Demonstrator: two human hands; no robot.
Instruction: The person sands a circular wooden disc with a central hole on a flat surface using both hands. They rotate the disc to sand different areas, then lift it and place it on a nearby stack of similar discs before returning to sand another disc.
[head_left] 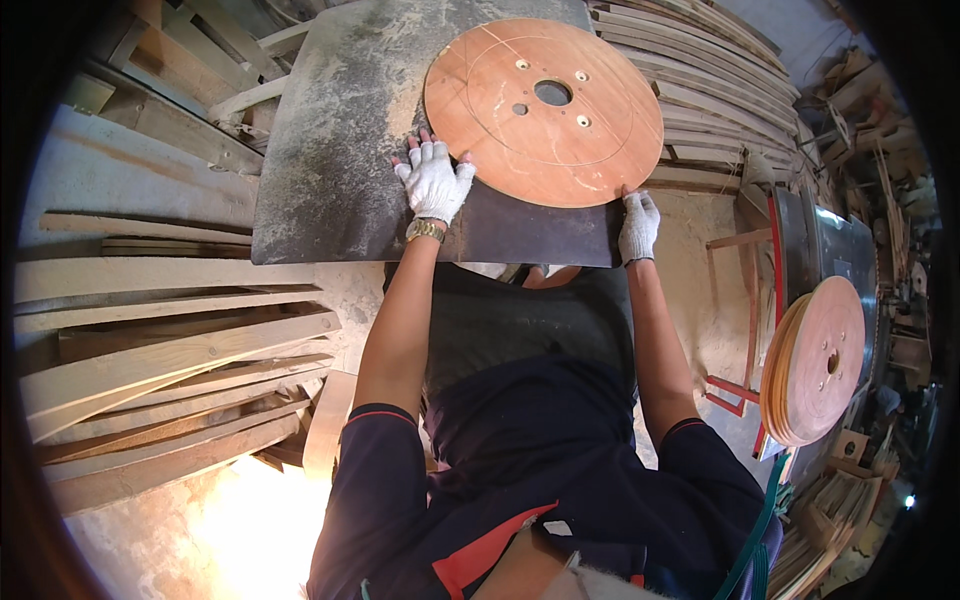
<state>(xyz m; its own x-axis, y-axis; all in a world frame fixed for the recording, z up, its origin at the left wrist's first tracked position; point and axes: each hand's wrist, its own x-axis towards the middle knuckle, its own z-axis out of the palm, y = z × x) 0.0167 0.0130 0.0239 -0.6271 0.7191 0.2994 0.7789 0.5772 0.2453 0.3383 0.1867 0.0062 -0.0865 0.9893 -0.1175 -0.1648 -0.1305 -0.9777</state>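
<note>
A round plywood disc (540,165) lies on the dusty dark tabletop (335,130) in front of me. It has a large centre hole, several smaller holes around it and a circle line drawn on its face. My left hand (436,184), in a white fingerless glove with a watch at the wrist, rests flat on the table at the disc's near left edge. Its fingers are spread, the thumb by the rim. At the near right rim, my right hand (639,228), gloved alike, has its fingers curled and pinches the disc's edge; part of its grip is hidden.
To my right, a stack of similar discs (815,362) stands on a dark table (845,245) with a red frame. Long wooden boards (190,360) are piled at my left, and more planks (700,75) lie beyond the table at the far right.
</note>
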